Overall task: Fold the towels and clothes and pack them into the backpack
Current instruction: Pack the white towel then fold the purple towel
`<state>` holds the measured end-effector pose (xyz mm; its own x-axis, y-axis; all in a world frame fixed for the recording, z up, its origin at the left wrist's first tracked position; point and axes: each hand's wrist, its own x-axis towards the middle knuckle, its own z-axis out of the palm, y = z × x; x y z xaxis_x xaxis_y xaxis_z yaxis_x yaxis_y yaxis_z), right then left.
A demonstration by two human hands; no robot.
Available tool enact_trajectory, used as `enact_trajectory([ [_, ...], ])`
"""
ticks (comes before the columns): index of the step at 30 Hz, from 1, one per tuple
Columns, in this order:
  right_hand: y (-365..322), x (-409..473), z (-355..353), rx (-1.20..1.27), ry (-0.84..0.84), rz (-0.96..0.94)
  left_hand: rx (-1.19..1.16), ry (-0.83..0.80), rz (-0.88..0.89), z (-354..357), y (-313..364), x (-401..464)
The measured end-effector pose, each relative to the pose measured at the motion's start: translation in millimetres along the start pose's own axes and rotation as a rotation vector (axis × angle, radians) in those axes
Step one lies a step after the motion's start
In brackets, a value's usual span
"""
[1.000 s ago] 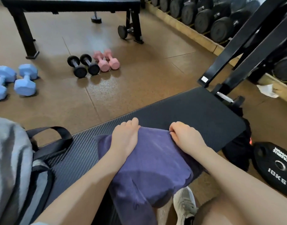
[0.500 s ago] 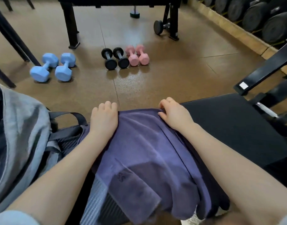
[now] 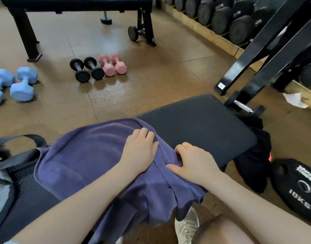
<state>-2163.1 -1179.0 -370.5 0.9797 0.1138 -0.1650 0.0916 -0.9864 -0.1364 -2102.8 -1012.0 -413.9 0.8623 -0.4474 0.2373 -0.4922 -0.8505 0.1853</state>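
Both hands lie flat, fingers loose, gripping nothing: left hand (image 3: 139, 152) and right hand (image 3: 193, 162) press the purple towel (image 3: 84, 159) on the bench (image 3: 200, 124). The backpack (image 3: 3, 173) is cut off at left. A plate (image 3: 299, 187) beside the bench reads "10KG". Dumbbells (image 3: 98, 67) lie beyond.

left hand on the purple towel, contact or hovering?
Touching. The head view shows the left hand lying palm-down flat on the purple towel, fingers pressed into the cloth with no gap.
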Motion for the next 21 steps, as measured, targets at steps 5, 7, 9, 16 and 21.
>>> enact_trajectory([
  [5, -5, 5, 4, -0.301, 0.165, -0.057, -0.002, -0.025, 0.000, 9, 0, -7],
  [7, 1, 13, 0, -0.227, 0.106, -0.010, 0.020, -0.081, -0.010, 12, 0, -6],
  [9, 19, 25, -7, -0.104, 0.057, 0.090, 0.034, -0.119, -0.022, 13, 0, -2],
  [16, 94, 96, -49, 0.235, 0.220, 0.195, -0.017, -0.204, -0.044, 17, 2, 23],
  [21, 118, 155, -80, -0.016, 0.321, 0.147, -0.014, -0.230, -0.052, 23, 0, 50],
])
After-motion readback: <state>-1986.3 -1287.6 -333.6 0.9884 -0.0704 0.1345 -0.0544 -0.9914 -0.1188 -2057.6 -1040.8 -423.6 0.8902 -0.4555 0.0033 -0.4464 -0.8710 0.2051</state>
